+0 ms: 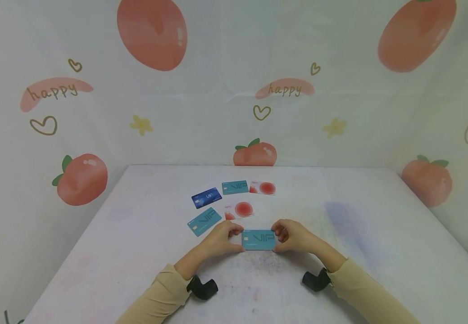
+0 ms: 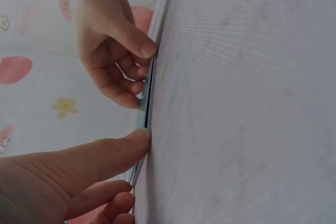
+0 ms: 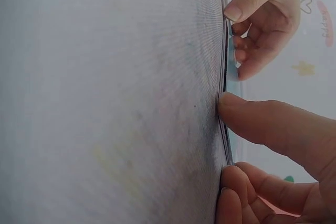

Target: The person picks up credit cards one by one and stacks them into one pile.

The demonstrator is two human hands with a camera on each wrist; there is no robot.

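A teal VIP card [image 1: 258, 240] lies face up close over the table in front of the person, and edge-on in the wrist views several thin layers show, like a small stack of cards. My left hand [image 1: 222, 239] pinches its left end, thumb at the near corner and forefinger at the far one. At the right end my right hand [image 1: 293, 236] pinches it the same way, the other fingers curled in. From the left wrist, the left thumb [image 2: 118, 150] presses the near edge; the right thumb [image 3: 262, 116] does likewise in the right wrist view.
Beyond the hands several cards lie loosely on the white table [image 1: 379, 270]: a dark blue VIP card [image 1: 206, 198], a teal card [image 1: 235, 187], another teal card [image 1: 204, 221] by the left hand, a red-and-white card [image 1: 262, 187] and a second red-and-white card [image 1: 239, 210].
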